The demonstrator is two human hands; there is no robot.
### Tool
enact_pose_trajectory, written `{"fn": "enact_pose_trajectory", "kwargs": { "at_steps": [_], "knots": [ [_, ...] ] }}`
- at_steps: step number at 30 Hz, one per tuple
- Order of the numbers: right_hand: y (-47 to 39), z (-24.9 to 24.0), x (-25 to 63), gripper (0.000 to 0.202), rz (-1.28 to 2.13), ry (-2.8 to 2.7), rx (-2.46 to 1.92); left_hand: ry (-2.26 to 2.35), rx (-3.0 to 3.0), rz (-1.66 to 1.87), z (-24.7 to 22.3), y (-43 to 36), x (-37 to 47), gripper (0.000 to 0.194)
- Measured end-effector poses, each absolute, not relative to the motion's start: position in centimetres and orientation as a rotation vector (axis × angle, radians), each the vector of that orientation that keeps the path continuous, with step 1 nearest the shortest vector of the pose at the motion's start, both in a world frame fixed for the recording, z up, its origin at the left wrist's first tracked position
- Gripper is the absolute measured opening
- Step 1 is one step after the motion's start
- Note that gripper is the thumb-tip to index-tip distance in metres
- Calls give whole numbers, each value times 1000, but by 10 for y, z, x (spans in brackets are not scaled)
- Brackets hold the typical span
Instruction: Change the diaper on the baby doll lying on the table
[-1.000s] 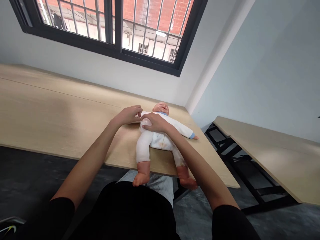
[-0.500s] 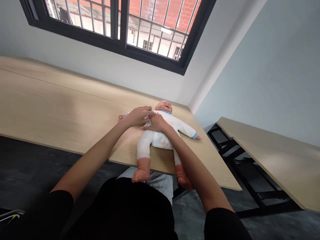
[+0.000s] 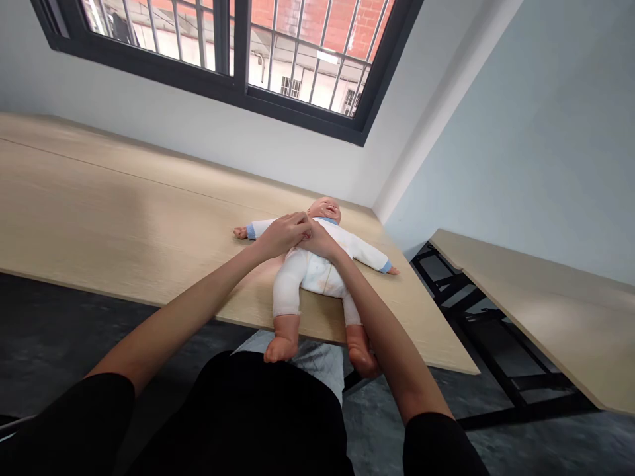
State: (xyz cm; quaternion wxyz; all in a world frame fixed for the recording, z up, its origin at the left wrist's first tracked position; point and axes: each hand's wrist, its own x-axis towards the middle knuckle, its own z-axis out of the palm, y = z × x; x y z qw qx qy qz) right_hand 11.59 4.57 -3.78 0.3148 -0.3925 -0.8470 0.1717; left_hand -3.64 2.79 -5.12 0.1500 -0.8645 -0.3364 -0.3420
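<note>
A baby doll in a white suit with blue cuffs and collar lies on its back on the pale wooden table. Its head points toward the window wall, and its bare feet hang past the near table edge. Over the doll's chest, my left hand is closed, fingers curled and pressed together. My right hand meets it there, also closed, with its fingertips tucked against the left fingers. Both hands cover the front of the suit, so what the fingers pinch is hidden.
A barred window sits in the wall behind the table. To the right, a second wooden table on a black metal frame stands across a gap. The floor is dark grey.
My hands have come closer together and shifted slightly up the doll's chest. The left hand has moved right, uncovering the doll's sleeve and blue cuff on the left side.
</note>
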Motion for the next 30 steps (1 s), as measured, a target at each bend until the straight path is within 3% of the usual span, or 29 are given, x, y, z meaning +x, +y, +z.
{"fn": "enact_pose_trajectory", "kwargs": {
  "at_steps": [6,10,14,21,30],
  "knots": [
    [34,-27,121,18,47,-2163,-1123,-1009,-2411,-1211,-55,30,-37,20],
    [23,-30,125,11,114,-2161,-1250,-1066,-2543,-1522,-59,30,-30,8],
    [19,-37,133,12,233,-2086,-1178,-1205,-2846,-1845,-61,26,-22,28],
    [25,-48,143,14,329,-1953,-1069,-1196,-3307,-1812,-62,21,-21,56],
    [40,-64,145,32,595,-1703,-963,-1248,-3254,-1625,-64,27,-22,53]
  ]
}}
